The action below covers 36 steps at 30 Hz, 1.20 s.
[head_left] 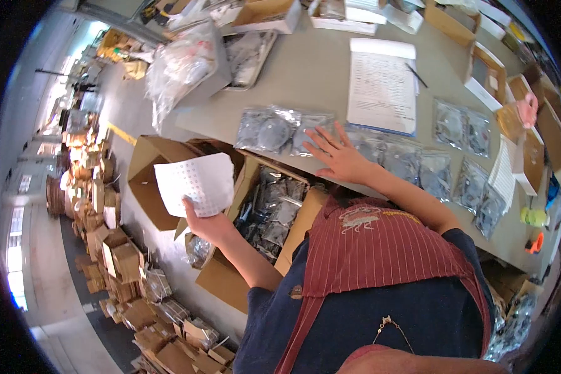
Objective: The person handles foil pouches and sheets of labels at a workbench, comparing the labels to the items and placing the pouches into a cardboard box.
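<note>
My left hand (206, 221) grips a white sheet (199, 181) by its lower edge, thumb on top; rows of small round marks cover the paper. It is held over an open carton to the left of the table. My right hand (341, 159) is spread flat at the table's near edge, its fingertips over a transparent bag (300, 132) with a grey part inside. Whether they press on it I cannot tell. Another bagged part (267, 129) lies just left of it. More bagged parts (402, 163) continue in a row to the right, partly behind my right arm.
Below the left table edge, a carton (299, 234) holds many dark bagged pieces. A clipboard with papers (381, 84) and a pen (416, 74) lie farther back. Another person's hand (528, 111) is at the right. Flattened and open cartons (121, 255) crowd the floor at left.
</note>
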Tool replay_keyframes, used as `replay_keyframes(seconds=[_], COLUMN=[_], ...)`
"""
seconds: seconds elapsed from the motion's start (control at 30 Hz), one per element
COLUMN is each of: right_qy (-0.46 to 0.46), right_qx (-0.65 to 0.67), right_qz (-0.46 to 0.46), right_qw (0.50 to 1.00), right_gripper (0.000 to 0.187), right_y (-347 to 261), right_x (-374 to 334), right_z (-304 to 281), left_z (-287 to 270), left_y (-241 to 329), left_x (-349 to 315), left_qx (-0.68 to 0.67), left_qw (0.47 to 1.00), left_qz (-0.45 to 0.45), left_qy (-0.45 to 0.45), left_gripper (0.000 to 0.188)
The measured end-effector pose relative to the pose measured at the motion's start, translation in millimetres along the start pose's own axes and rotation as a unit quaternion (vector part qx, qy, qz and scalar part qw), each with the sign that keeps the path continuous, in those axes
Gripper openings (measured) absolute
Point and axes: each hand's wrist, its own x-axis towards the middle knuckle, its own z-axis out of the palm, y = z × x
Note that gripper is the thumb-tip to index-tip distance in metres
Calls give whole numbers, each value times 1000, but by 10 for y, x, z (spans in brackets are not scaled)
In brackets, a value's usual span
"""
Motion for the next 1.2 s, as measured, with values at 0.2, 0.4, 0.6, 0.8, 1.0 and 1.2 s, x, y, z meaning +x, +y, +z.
replay_keyframes(seconds=[0.2, 0.4, 0.6, 0.8, 1.0, 1.2], right_qy=[-56, -95, -65, 2, -7, 94], right_qx=[-78, -42, 0, 285, 521, 594], right_qz=[15, 24, -44, 84, 188, 315], right_qw=[995, 994, 997, 955, 833, 734], right_gripper=[73, 62, 63, 40, 26, 24], right_y=[12, -245, -161, -208, -442, -505], right_x=[156, 983, 1311, 1397, 1426, 1110], right_z=[587, 569, 1183, 1013, 66, -166], left_z=[-581, -676, -249, -205, 82, 422], left_y=[193, 6, -268, -299, -457, -448], left_x=[164, 287, 268, 359, 319, 226], left_qx=[35, 43, 67, 85, 62, 110], left_qw=[997, 995, 984, 975, 947, 906], left_qz=[7, -91, -148, -163, -280, -291], left_qy=[68, 19, -74, -125, -148, -287], left_gripper=[45, 44, 39, 39, 35, 34])
